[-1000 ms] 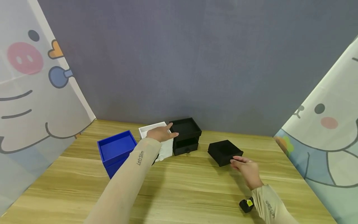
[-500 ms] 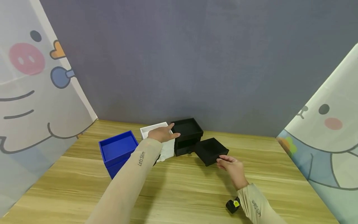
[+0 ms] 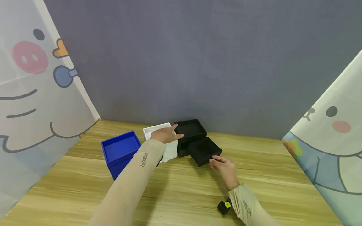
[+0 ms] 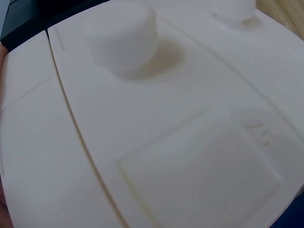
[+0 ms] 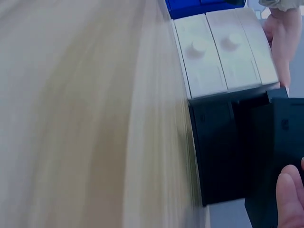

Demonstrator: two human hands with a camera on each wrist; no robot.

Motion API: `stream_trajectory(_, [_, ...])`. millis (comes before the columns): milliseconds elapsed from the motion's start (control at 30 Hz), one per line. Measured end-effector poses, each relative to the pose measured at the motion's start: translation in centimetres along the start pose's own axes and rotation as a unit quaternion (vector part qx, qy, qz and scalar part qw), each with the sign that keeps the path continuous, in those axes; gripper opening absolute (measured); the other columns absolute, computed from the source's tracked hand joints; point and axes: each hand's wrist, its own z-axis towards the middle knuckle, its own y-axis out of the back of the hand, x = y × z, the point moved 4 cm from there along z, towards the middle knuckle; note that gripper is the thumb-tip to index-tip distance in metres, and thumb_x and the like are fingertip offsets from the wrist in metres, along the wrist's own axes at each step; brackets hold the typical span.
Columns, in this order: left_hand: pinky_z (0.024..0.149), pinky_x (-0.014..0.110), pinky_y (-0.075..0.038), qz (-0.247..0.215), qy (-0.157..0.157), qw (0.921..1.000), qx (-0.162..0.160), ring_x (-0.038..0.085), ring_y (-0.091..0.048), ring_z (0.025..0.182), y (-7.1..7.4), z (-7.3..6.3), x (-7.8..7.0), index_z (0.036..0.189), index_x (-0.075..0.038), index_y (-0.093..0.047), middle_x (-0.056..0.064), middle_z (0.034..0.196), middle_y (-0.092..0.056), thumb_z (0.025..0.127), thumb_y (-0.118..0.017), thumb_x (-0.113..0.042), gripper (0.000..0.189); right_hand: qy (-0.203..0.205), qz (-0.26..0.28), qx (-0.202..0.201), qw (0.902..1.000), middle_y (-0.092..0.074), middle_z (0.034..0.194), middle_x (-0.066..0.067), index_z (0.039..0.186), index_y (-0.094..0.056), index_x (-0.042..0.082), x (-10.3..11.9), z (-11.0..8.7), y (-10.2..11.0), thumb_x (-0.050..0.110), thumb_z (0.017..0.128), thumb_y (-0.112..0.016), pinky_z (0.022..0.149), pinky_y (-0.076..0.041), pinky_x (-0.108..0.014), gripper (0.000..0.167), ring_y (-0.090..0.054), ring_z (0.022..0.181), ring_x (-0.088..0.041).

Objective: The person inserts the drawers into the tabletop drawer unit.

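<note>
My right hand (image 3: 223, 166) pinches the near corner of a black drawer (image 3: 204, 150) between fingertips and thumb. The drawer is held at the right front of a small black drawer cabinet (image 3: 191, 128) and overlaps its opening in the head view. In the right wrist view the drawer (image 5: 280, 142) tilts across the cabinet's open slot, beside its black drawer front (image 5: 221, 147). My left hand (image 3: 164, 135) lies over a white drawer cabinet (image 3: 169, 152), fingers spread toward the black cabinet's left edge. White knobs (image 4: 123, 35) stand out from the white drawer fronts in the left wrist view.
A blue drawer cabinet (image 3: 121, 147) stands to the left of the white one. Behind them rises a grey wall panel (image 3: 192, 62), with cartoon-printed sheets at both sides. A black wrist device (image 3: 224, 206) with a yellow mark sits by my right sleeve.
My right hand has carried the black drawer leftward, from apart on the right up to the front of the black cabinet. The left hand stays in place.
</note>
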Motion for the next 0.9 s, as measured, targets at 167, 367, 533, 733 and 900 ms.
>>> stream_trajectory(167, [0.046,0.029,-0.026,0.003,-0.004,1.0000,-0.003,0.013,-0.026,0.046,0.1,-0.1,0.0,0.154,-0.037,-0.011,0.004,0.062,-0.055,0.091,-0.040,-0.069,0.076,0.004,-0.022,-0.011,0.9997,-0.072,0.079,-0.011,0.101,-0.065,-0.016,-0.2,0.0,-0.9,-0.004,0.081,-0.070,0.063,-0.054,-0.021,0.024,-0.067,0.066,-0.010])
stream_trajectory(367, [0.047,0.029,-0.026,0.009,0.001,0.9999,-0.006,0.013,-0.026,0.046,0.4,-0.4,-0.1,0.154,-0.037,-0.012,0.004,0.062,-0.055,0.091,-0.040,-0.068,0.076,0.012,-0.022,-0.023,0.9994,-0.071,0.076,-0.011,0.100,-0.066,-0.016,-0.4,-0.1,-1.8,-0.004,0.080,-0.070,0.062,-0.053,-0.021,0.024,-0.067,0.065,-0.010])
stream_trajectory(533, [0.046,0.029,-0.025,0.008,0.003,1.0000,-0.005,0.013,-0.023,0.046,0.4,-0.7,-0.1,0.154,-0.037,-0.012,0.004,0.062,-0.055,0.091,-0.040,-0.068,0.075,0.019,-0.029,-0.016,0.9993,-0.071,0.076,-0.013,0.099,-0.066,-0.016,-0.6,-0.2,-2.7,-0.003,0.080,-0.070,0.062,-0.053,-0.021,0.023,-0.068,0.065,-0.012])
stream_trajectory(733, [0.048,0.029,-0.029,0.006,-0.002,1.0000,-0.002,0.014,-0.036,0.050,0.3,-0.8,-0.1,0.154,-0.035,-0.013,0.004,0.071,-0.059,0.092,-0.040,-0.067,0.075,0.019,-0.041,-0.008,0.9989,-0.072,0.079,-0.015,0.098,-0.067,-0.015,-0.7,-0.7,-3.6,-0.003,0.079,-0.071,0.061,-0.053,-0.020,0.022,-0.068,0.067,-0.013])
stream_trajectory(900, [0.050,0.029,-0.031,0.006,-0.006,1.0000,-0.003,0.015,-0.043,0.055,0.4,-0.8,-0.2,0.154,-0.035,-0.013,0.004,0.072,-0.059,0.092,-0.040,-0.067,0.075,0.022,-0.040,-0.012,0.9989,-0.071,0.078,-0.013,0.097,-0.068,-0.015,-0.5,-1.0,-4.2,-0.002,0.079,-0.071,0.061,-0.053,-0.020,0.022,-0.067,0.065,-0.010])
